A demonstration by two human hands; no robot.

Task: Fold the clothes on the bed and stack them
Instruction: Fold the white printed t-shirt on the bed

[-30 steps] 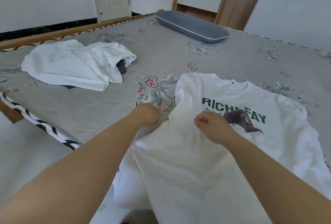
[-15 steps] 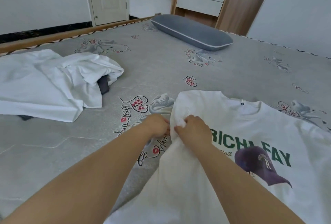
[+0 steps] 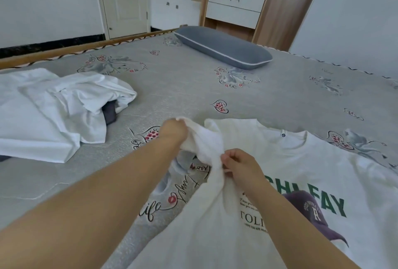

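Gray bed sheet [image 3: 193,88] holds the white T-shirt [image 3: 301,161] at lower right; left hand [image 3: 174,131] and right hand [image 3: 241,165] pinch its bunched sleeve [image 3: 204,139], which should be pulled flat before folding.

The tee [image 3: 290,161] runs off the frame right of the right hand [image 3: 241,166], whose forearm covers part of its print. Left of the left hand [image 3: 173,132], the white heap [image 3: 53,113] is cropped, hiding most of a dark garment [image 3: 109,111].

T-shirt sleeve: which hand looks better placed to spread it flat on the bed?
Probably the left hand: it grips the sleeve at its outer end. The right hand pinches the T-shirt nearer the body, so it can anchor.
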